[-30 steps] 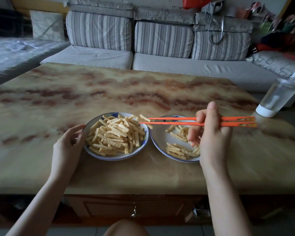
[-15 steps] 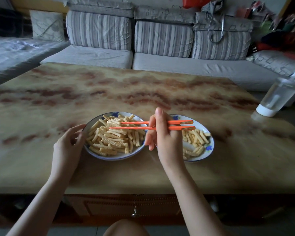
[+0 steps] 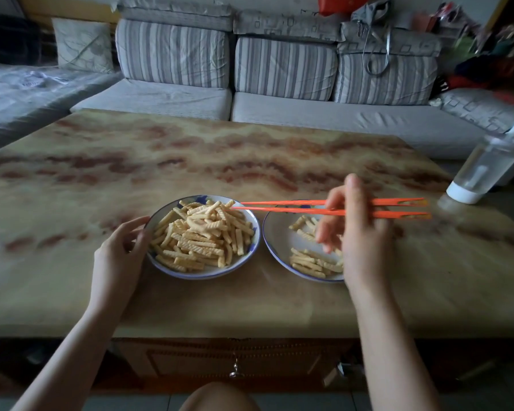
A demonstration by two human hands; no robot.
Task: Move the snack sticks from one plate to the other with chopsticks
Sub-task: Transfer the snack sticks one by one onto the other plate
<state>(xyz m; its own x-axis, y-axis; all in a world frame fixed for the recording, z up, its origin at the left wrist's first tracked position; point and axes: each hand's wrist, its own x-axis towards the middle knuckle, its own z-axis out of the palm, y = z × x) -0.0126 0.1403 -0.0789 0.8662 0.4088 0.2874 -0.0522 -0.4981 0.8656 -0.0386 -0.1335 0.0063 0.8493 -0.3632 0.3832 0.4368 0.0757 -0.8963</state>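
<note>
Two white plates with blue rims stand side by side on the marbled table. The left plate [image 3: 250,256] is heaped with ridged yellow snack sticks [image 3: 202,235]. The right plate [image 3: 272,232] carries a smaller scatter of sticks [image 3: 309,261]. My right hand [image 3: 359,232] hovers over the right plate and grips a pair of orange chopsticks [image 3: 282,206]. Their tips pinch one stick [image 3: 229,204] at the back right of the heap. My left hand [image 3: 122,253] holds the left plate's left rim, fingers curled against it.
A clear water bottle [image 3: 487,167] with a white base stands tilted at the table's right edge. A grey striped sofa [image 3: 279,114] runs behind the table. My knee [image 3: 220,398] shows below the table's front edge, under a drawer [image 3: 235,360].
My right hand swung left over the heaped plate, then drew back right. The chopstick tips now pinch a stick at the heap's back right edge. The left hand stayed on the rim.
</note>
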